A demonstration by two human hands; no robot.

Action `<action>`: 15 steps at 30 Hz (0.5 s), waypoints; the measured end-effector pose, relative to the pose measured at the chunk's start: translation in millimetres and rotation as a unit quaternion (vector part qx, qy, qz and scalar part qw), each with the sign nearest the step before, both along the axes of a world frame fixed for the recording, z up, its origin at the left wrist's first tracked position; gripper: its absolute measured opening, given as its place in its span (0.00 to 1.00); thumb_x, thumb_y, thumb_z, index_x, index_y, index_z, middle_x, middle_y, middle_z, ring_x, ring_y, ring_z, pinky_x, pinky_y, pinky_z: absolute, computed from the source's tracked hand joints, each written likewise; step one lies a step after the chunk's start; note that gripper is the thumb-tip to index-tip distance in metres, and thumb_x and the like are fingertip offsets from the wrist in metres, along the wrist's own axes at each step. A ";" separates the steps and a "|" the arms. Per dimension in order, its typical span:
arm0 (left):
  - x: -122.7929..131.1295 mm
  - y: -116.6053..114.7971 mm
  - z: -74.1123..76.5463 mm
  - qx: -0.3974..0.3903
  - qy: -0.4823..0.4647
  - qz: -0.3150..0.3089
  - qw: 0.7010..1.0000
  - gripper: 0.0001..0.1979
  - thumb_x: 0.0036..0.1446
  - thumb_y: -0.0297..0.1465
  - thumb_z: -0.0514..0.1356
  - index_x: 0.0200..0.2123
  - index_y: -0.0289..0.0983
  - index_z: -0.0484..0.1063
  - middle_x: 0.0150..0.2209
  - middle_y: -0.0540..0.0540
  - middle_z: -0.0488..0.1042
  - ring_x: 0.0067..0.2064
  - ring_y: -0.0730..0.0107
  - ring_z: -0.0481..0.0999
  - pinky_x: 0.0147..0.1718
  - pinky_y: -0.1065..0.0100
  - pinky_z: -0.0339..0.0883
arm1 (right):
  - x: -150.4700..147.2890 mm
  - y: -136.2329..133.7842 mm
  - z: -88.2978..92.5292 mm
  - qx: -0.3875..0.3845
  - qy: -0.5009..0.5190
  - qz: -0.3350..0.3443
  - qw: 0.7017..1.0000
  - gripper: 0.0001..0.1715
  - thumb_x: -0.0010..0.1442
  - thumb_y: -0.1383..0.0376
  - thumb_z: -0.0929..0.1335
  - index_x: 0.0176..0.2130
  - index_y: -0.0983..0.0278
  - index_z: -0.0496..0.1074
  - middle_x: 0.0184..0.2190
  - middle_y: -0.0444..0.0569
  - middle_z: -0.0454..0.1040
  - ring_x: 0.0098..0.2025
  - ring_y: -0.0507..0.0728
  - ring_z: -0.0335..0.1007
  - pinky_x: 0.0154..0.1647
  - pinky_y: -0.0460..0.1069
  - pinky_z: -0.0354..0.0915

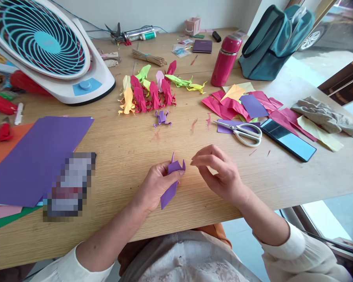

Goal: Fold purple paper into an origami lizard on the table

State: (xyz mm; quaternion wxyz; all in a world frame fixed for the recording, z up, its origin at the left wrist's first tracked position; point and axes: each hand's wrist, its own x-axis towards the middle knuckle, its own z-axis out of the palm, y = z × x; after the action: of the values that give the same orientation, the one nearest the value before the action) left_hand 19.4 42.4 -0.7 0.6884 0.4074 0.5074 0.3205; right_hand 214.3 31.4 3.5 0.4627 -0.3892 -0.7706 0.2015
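Observation:
My left hand (pixel 157 181) pinches a folded piece of purple paper (pixel 170 194) above the table near its front edge. Two thin points stick up from the paper's top, and its lower end tapers down toward me. To the right, my right hand (pixel 219 172) hovers apart from the paper, fingers curved with a gap between thumb and fingertips, holding nothing that I can see. Ahead of both hands sits a small purple origami frog (pixel 162 118). Behind it stand several origami figures in red (pixel 155 98), orange (pixel 128 102), green (pixel 179 81) and yellow.
Scissors (pixel 248 135) and a phone (pixel 288 139) lie at right, before a pile of coloured paper (pixel 229 107). A red bottle (pixel 226 60) and teal bag (pixel 264 47) stand behind. At left are a fan (pixel 91 84), purple sheets (pixel 32 164) and a blurred-out phone (pixel 72 184).

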 end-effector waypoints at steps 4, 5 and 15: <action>-3.3 1.4 -0.9 -0.009 -0.026 -0.035 0.999 0.13 0.46 0.36 0.71 0.26 0.35 0.73 0.21 0.55 0.65 0.24 0.78 0.62 0.25 0.73 0.55 | 3.6 5.0 -2.1 0.075 -0.104 0.039 0.991 0.17 0.67 0.74 0.63 0.45 0.57 0.75 0.43 0.51 0.71 0.42 0.56 0.70 0.40 0.52 0.70; -3.9 1.2 -0.1 -0.014 -0.030 -0.043 0.999 0.12 0.46 0.36 0.70 0.26 0.35 0.72 0.21 0.55 0.64 0.24 0.78 0.62 0.25 0.73 0.55 | 3.1 6.3 -2.8 0.086 -0.117 0.045 0.988 0.16 0.67 0.74 0.63 0.45 0.57 0.75 0.44 0.52 0.71 0.43 0.56 0.70 0.40 0.52 0.70; -8.0 -1.1 7.8 0.031 -0.044 -0.091 0.994 0.10 0.52 0.37 0.68 0.30 0.37 0.74 0.21 0.55 0.66 0.24 0.76 0.63 0.27 0.71 0.55 | 1.4 6.5 -6.0 0.102 -0.099 0.053 0.988 0.17 0.67 0.73 0.65 0.50 0.56 0.75 0.43 0.51 0.73 0.41 0.55 0.73 0.40 0.51 0.72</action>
State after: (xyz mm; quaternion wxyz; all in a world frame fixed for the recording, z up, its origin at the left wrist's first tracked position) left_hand 11.4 41.3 7.1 0.7233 0.4586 0.4270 0.2901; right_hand 215.7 37.9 -2.5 0.4100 -0.3165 -0.8487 0.1067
